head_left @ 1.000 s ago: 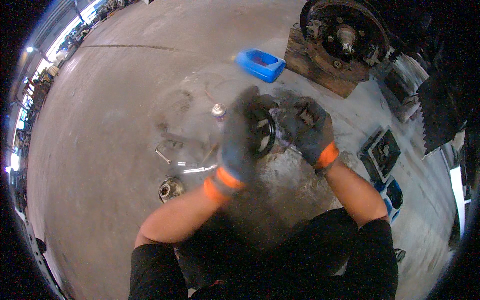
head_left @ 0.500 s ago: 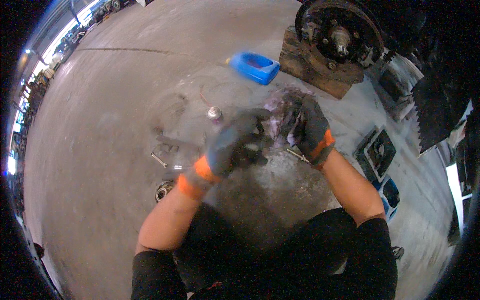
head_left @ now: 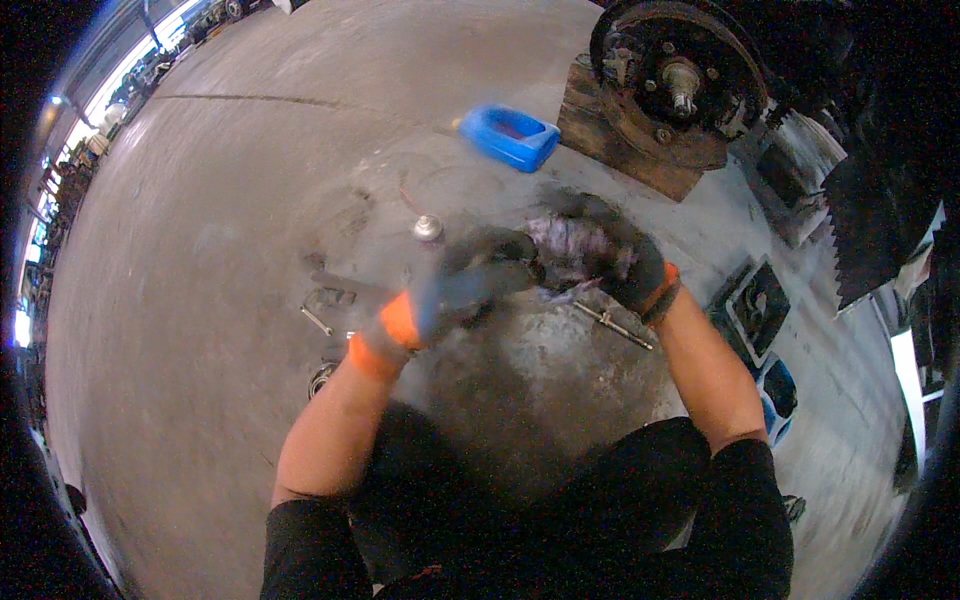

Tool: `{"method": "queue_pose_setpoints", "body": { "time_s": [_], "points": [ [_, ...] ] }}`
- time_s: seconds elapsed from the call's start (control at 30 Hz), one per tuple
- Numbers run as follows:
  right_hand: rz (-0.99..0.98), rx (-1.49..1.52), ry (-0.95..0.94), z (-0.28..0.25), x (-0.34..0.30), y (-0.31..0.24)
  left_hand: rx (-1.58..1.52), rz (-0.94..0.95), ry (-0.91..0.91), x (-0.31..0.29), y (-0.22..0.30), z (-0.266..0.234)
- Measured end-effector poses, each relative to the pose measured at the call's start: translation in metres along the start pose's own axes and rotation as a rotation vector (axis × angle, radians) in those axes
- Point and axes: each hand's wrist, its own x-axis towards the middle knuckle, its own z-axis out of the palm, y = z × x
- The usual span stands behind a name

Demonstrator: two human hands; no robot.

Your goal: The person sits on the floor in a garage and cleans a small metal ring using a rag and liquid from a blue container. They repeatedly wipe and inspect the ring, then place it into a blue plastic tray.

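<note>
Over the concrete floor (head_left: 230,210), the gloved right hand (head_left: 632,262) grasps a stained rag (head_left: 568,246); the left hand (head_left: 468,283), just beside it, is too blurred for me to tell its grip.

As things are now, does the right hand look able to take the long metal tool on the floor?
Probably yes: the long metal tool lies mostly uncovered near the right hand, though the cloth in that hand may hinder grasping.

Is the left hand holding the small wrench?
No, the small wrench lies on the concrete floor, left of the left hand.
</note>
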Motion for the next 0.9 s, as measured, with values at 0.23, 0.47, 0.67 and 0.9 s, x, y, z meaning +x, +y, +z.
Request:
{"method": "queue_pose_setpoints", "body": {
  "time_s": [0.23,0.47,0.67,0.9],
  "points": [
    [0.172,-0.119,-0.311,0.004,0.003,0.001,0.249,0.185,-0.145,-0.004,0.016,0.015],
    [0.295,-0.030,-0.077,0.018,-0.002,0.016,-0.087,0.055,-0.096,-0.001,0.003,0.007],
    [0.386,0.106,0.063,0.030,0.000,-0.002,-0.672,0.056,0.077,0.000,0.009,-0.001],
    [0.361,-0.458,0.209,0.039,0.002,-0.003,0.037,0.144,-0.053,0.007,-0.007,-0.002]
  ]
}}
